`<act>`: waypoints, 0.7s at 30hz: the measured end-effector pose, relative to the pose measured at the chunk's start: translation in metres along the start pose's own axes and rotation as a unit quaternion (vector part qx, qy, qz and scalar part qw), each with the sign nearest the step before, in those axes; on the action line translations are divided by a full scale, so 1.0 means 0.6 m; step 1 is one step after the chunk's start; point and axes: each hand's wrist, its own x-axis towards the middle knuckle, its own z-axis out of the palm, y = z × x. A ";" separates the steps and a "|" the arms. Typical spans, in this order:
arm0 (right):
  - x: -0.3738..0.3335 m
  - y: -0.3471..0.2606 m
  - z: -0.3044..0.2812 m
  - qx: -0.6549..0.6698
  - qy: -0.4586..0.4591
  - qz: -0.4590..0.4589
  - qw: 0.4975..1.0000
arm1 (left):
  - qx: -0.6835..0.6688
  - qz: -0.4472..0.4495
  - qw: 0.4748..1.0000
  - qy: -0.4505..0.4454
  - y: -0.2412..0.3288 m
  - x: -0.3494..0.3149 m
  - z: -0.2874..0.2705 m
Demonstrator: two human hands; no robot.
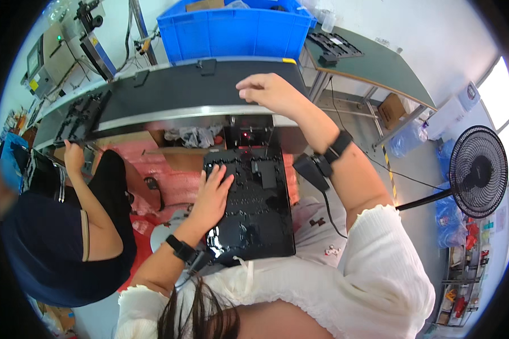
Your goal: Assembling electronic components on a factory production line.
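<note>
Across my lap lies a large glossy black plastic panel (254,229) with raised ribs and small black pieces along its upper half. My left hand (212,198) rests on the panel's left side, fingers spread and flat. A dark rectangular black part (267,174) sits on the panel, to the right of that hand. My right hand (272,93) is raised over the near edge of the black conveyor belt (169,93), its fingers stretched to the left and slightly bent. Nothing shows in it. Small flat black parts (207,68) lie on the belt beyond it.
At left, a co-worker's hand (73,155) touches a black frame-like part (82,116) on the belt. A large blue bin (234,34) stands behind the belt. To the right are a green table (373,62) with black parts and a black fan (478,171). A cardboard box (184,159) sits underneath.
</note>
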 end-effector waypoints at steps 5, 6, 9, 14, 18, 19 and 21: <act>0.182 0.078 -0.003 -0.199 0.094 0.016 0.975 | -0.031 -0.009 0.999 0.020 0.002 0.038 -0.070; 0.207 0.086 -0.008 -0.242 0.096 0.024 0.965 | -0.033 0.001 0.999 0.037 0.002 0.051 -0.094; 0.262 0.129 -0.011 -0.305 0.113 0.028 0.945 | 0.001 0.018 0.996 0.086 -0.022 0.099 -0.155; 0.261 0.099 -0.043 -0.336 -0.023 0.133 0.932 | 0.138 0.046 0.975 0.170 -0.133 0.219 -0.219; 0.177 0.082 -0.048 -0.396 0.089 0.007 0.914 | 0.246 -0.038 0.952 0.180 -0.256 0.339 -0.206; 0.162 0.099 -0.055 -0.339 0.150 -0.080 0.925 | 0.294 -0.073 0.942 0.146 -0.267 0.373 -0.201; 0.084 0.074 -0.036 -0.273 0.187 -0.165 0.929 | 0.285 -0.101 0.951 0.061 -0.319 0.403 -0.192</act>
